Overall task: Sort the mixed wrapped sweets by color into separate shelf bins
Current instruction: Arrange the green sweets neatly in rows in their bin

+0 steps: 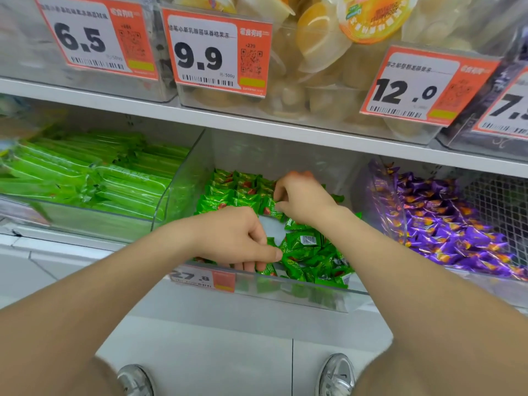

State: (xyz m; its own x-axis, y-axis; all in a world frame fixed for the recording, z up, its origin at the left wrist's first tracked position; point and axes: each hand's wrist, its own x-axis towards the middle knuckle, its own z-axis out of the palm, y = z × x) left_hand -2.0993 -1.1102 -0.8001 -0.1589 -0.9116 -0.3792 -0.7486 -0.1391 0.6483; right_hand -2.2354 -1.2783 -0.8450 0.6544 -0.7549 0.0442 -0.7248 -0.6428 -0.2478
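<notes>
Head view: green sweets (pixel 303 242), "9.9" tag (pixel 220 52)

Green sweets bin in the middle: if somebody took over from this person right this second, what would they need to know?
Left hand pinches a green sweet near the front of the middle bin.
Right hand pinches a second green sweet further back.
Done: the middle bin shows only green sweets, in rows at the back and loose in front. Purple sweets fill the bin to its right.
Left: probably set down both held sweets and tidy the loose front pile. No stray colours are visible.
</notes>
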